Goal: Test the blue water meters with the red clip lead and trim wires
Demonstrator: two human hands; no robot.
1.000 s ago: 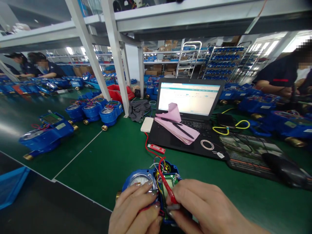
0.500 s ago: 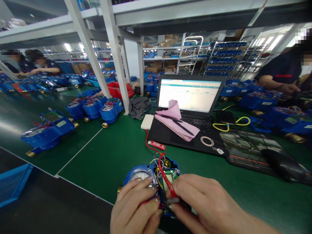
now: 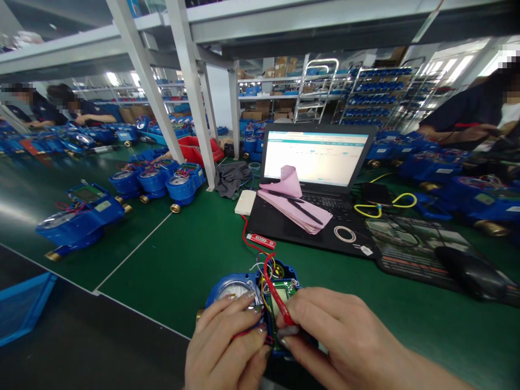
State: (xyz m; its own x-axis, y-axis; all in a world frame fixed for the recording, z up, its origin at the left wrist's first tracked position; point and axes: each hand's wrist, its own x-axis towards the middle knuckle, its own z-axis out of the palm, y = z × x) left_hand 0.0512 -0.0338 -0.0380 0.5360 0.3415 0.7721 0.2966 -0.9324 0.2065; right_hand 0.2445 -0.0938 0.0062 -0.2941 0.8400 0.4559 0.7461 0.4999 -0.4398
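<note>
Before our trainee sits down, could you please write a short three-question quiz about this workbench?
1. Which of the person's hands grips the end of the thick red cord?
2. True or false: the pink papers lie on the open laptop.
3. What rests on the mat to the right of the laptop? a) a cup b) a black mouse c) scissors

Key: 1. The right hand. 2. True. 3. b.

No text is legible: print on the laptop screen (image 3: 311, 157) and red strip (image 3: 262, 241) blurs.
</note>
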